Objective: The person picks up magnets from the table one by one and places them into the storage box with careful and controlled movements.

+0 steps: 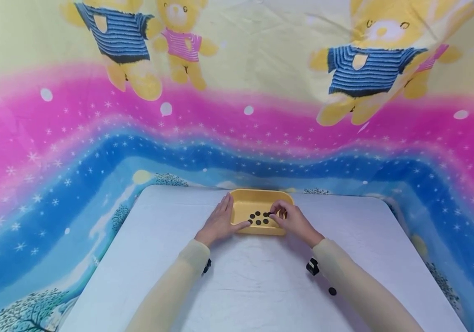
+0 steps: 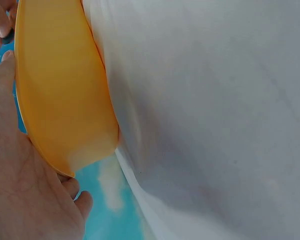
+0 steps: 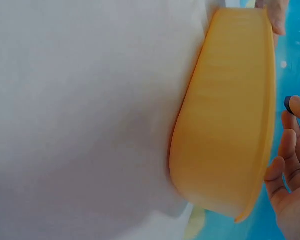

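A yellow rectangular box sits at the table's back edge, with several small round black discs lying on its floor. Along its left side rests my left hand, fingers straight at the rim and thumb reaching over the front edge close to one disc. My right hand is over the box's right part and pinches a black disc between thumb and forefinger; its other fingers are loosely bent near the rim. In the left wrist view, the box's outer front wall hides the discs inside.
One more black disc lies on the white-covered table, beside the right forearm. A black wrist camera is under the right sleeve. Behind the table hangs a patterned cloth with bears and snowflakes.
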`<state>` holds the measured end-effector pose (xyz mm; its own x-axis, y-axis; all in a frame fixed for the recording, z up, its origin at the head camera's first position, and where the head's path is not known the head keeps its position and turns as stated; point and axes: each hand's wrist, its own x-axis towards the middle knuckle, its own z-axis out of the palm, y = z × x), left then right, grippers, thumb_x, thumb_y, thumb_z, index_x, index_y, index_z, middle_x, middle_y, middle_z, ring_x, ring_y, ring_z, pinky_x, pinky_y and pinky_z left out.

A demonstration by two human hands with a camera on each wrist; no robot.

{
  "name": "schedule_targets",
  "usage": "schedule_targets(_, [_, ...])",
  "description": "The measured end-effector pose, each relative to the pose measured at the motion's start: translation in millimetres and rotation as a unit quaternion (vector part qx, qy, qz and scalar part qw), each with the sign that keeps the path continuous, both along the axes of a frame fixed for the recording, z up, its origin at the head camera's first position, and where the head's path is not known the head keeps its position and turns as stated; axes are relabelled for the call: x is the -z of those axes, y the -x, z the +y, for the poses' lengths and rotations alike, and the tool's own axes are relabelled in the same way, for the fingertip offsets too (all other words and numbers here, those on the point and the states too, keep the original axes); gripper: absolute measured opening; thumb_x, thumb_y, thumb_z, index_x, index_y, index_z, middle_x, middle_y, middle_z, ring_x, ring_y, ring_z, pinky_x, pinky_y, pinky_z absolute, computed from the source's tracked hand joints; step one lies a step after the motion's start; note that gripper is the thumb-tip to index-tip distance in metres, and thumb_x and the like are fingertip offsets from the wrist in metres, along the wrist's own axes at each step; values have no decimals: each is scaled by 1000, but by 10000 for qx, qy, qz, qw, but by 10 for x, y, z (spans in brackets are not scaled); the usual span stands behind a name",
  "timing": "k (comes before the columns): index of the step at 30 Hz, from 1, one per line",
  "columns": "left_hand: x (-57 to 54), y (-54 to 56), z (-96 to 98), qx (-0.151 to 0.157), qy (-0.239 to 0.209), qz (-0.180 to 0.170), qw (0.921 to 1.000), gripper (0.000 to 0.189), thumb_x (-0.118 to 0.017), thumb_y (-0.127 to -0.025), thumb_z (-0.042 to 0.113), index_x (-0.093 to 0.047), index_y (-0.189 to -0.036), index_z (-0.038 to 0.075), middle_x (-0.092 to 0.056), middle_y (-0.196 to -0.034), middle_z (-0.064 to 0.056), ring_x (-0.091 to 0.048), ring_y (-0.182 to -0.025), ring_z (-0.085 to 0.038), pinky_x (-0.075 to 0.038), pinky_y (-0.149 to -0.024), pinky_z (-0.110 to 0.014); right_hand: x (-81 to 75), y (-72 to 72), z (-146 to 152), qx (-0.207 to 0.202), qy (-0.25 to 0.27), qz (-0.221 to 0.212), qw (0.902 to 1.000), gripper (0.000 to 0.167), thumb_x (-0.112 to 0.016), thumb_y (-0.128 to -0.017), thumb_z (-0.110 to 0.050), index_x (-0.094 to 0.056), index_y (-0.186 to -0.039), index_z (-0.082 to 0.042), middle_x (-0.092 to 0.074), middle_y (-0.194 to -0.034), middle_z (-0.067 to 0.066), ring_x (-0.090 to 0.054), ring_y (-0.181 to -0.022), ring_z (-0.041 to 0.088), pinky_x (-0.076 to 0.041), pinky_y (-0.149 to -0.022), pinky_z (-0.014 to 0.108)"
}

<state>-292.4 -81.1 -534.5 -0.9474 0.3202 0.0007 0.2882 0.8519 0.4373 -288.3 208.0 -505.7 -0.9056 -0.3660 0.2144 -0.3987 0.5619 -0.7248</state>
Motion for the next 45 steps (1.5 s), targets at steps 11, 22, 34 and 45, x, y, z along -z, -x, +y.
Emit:
schedule_targets(11, [-3,-6,-5,2,-23,55,10000,126,-50,-92,89,-2,-172,5,3,-181,-14,-3,-167,-29,-9,-135,-44,88,313,-86,74,14,-182,9998,10,-76,-101,-6,-69,-107,-8,-73,-105,5,-66,-89,20,-56,-76,30])
schedule_targets(22, [16,-13,0,-70,-116,-104,9999,122,-57,-95,81,2,-172,8,8,-181,-9,1,-167,-26,-8,-135,-44,162,497,-174,334,-97,-315,9989,7,-76,-101,-7,-69,-104,-7,-71,-100,6,-65,-88,19,-55,-77,35])
schedule_targets(34, [-1,-15,-14,-31,-114,-59,9999,122,-56,-95,81,2,-172,7,9,-181,-9,2,-167,-24,-8,-135,-42,204,615,-270,732,-426,-480,9953,9,-77,-100,-10,-69,-103,-7,-70,-97,8,-63,-82,21,-53,-66,33])
schedule_targets(45, [-12,-19,-18,71,-125,74,9999,122,-55,-95,82,-3,-172,3,4,-181,-13,-1,-167,-29,-8,-134,-44,301,762,-304,852,-671,-868,9903,8,-76,-99,-7,-69,-100,-8,-68,-95,8,-63,-85,23,-54,-76,37])
